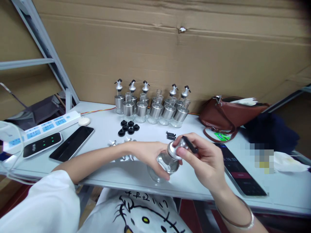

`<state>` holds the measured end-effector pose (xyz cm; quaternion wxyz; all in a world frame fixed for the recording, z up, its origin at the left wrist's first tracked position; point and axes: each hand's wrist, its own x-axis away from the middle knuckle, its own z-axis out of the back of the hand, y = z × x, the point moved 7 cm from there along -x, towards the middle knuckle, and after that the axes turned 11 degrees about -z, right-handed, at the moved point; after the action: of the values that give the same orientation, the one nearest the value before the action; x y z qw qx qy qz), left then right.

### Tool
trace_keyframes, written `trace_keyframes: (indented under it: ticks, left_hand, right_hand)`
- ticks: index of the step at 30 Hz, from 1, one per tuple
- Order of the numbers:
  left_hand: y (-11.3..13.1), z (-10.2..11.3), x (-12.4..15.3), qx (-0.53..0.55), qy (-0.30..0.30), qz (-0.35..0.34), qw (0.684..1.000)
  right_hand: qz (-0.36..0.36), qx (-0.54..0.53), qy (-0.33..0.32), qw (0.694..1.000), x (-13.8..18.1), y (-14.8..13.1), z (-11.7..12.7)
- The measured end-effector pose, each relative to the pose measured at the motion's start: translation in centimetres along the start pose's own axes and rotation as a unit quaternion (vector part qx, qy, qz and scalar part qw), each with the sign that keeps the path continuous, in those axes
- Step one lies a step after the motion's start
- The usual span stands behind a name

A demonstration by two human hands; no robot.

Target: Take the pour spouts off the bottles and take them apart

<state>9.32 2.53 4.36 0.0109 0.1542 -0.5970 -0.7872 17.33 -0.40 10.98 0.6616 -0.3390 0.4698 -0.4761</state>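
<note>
My left hand is wrapped round a glass oil bottle with a metal sleeve, tilted near the table's front edge. At its neck, the fingers of my right hand close on a silver pourer spout with a black flap lever. The spout sits on the bottle's mouth; how firmly, I cannot tell. Beyond my left forearm lie several silver spout pieces, partly hidden by that arm. Black rubber stoppers are grouped behind them. Several small black levers lie just past my hands.
Two rows of bottles stand at the back against cardboard, some with spouts. At left are a power strip, a WiFi device and a phone. A brown bag and another phone occupy the right.
</note>
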Motion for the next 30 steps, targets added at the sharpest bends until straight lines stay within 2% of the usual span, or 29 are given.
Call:
trace_keyframes:
  ticks: [8,13,15,17,19,20,22,24,27,30]
  left_hand:
    - [0.3,0.6,0.0,-0.030,0.030,-0.010,0.999]
    - [0.4,1.1,0.2,-0.035,0.050,-0.002,0.998]
    - [0.5,1.2,0.3,-0.039,0.055,0.009,0.998]
    - [0.5,1.2,0.3,-0.050,0.053,0.017,0.997]
    - [0.7,1.1,0.3,-0.064,0.052,0.012,0.997]
    - [0.8,1.0,0.3,-0.071,0.051,0.007,0.996]
    - [0.9,0.7,0.2,-0.079,0.044,-0.002,0.996]
    - [0.9,0.4,0.2,-0.084,0.034,-0.004,0.996]
    - [0.8,0.2,0.1,-0.101,0.031,-0.011,0.994]
    - [0.8,0.3,0.1,-0.110,0.031,-0.019,0.993]
  right_hand:
    - [-0.017,0.052,-0.041,0.998,-1.2,0.2,0.1]
    - [-0.007,0.072,-0.026,0.997,-1.5,0.6,0.0]
    - [0.002,0.075,-0.025,0.997,-2.3,1.1,0.4]
    - [0.006,0.124,-0.014,0.992,-3.9,2.1,1.4]
    - [-0.021,0.268,-0.018,0.963,-5.7,4.3,2.4]
    - [-0.053,0.354,-0.037,0.933,-6.5,5.9,2.7]
    - [-0.157,0.521,-0.116,0.831,-7.3,10.1,3.3]
    - [-0.207,0.555,-0.152,0.791,-7.3,12.8,3.9]
    - [-0.243,0.562,-0.179,0.770,-6.8,15.2,4.0]
    - [-0.248,0.559,-0.192,0.767,-6.6,15.9,3.9]
